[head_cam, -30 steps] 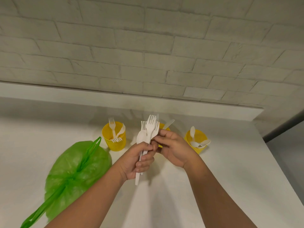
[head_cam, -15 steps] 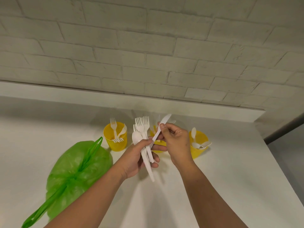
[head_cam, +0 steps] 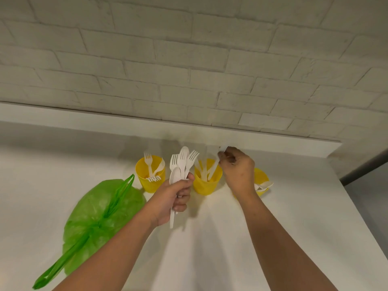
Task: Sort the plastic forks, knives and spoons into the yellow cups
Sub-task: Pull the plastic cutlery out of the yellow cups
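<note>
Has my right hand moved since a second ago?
Yes. The right hand left the bundle in the left hand and went right, now over the middle yellow cup, lowering a knife in.

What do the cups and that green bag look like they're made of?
Cups: likely thin rigid plastic, matte yellow, with faint ribbing on the walls. Green bag: thin plastic film, glossy and slightly see-through, crumpled, with stretched loop handles.

Yellow cups (head_cam: 206, 182), white cutlery (head_cam: 182, 162), green bag (head_cam: 100, 215), white table (head_cam: 294, 206)
</note>
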